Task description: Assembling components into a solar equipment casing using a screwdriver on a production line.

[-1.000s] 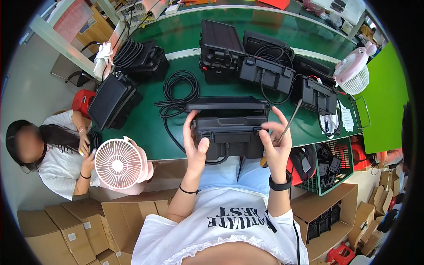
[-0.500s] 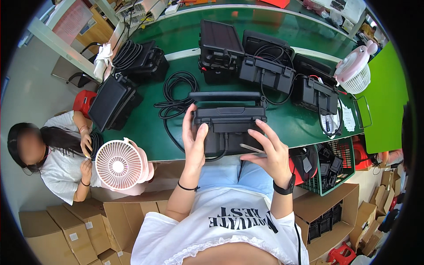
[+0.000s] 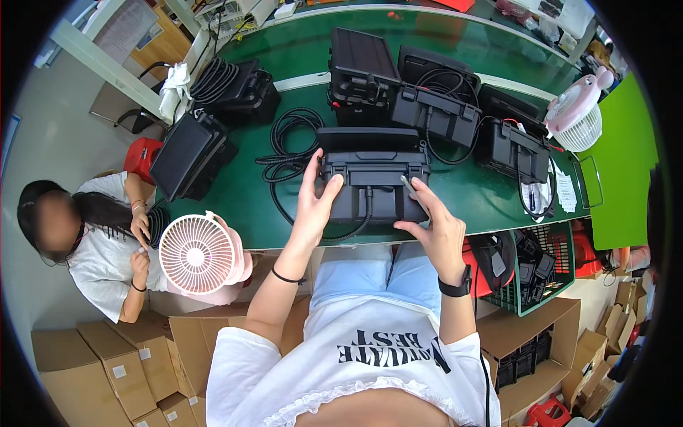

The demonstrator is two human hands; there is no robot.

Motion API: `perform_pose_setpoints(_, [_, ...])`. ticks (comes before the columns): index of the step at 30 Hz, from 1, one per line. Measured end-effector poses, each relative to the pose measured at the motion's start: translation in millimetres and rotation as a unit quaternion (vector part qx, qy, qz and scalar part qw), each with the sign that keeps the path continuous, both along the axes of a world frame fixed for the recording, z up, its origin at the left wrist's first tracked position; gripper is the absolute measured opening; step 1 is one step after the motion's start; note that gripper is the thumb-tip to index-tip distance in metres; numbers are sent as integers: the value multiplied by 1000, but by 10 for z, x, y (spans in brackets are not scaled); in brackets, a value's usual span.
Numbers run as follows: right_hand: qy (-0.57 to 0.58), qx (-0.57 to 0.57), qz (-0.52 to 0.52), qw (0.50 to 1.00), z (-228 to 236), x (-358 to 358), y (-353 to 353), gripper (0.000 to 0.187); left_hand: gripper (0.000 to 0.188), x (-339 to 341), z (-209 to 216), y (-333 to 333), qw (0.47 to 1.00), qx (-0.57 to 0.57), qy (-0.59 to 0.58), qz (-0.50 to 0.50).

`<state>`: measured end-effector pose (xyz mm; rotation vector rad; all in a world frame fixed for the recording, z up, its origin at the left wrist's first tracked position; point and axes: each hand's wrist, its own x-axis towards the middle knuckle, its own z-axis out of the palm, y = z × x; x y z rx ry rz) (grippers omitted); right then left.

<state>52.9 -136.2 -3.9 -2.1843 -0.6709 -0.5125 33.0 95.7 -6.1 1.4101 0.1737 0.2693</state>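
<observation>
Resting at the near edge of the green desk, the black boxy unit lies with its long axis running 9 to 3 o'clock, its cable leaving toward 6. The left hand clasps the unit's left end, its grip closed on the casing. The right hand sits at the unit's right end, at 3 o'clock, pinching a slim grey tool. At 4 o'clock, a green basket below the desk holds black parts.
</observation>
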Motion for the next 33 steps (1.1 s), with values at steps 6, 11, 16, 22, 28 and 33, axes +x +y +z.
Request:
perform_pose_setpoints(6, [93, 123, 47, 987, 3, -101, -64, 47, 71, -45, 327, -5, 828, 546, -60, 117])
perform_pose_setpoints(11, [167, 309, 9, 936, -79, -338, -216, 18, 65, 140, 738, -182, 736, 640, -217, -33])
perform_pose_setpoints(16, [288, 378, 48, 878, -25, -548, -304, 42, 61, 427, 520, -209, 752, 615, -199, -126])
perform_pose_setpoints(22, [467, 328, 108, 814, -14, -706, -213, 24, 45, 429, 461, -196, 753, 619, -206, -86])
perform_pose_setpoints(28, [526, 263, 155, 794, -24, -668, -58, 27, 26, 411, 342, -182, 813, 557, -155, 67])
perform_pose_setpoints(33, [619, 388, 204, 651, 2, -697, 102, 27, 27, 379, 310, -198, 802, 577, -125, 92])
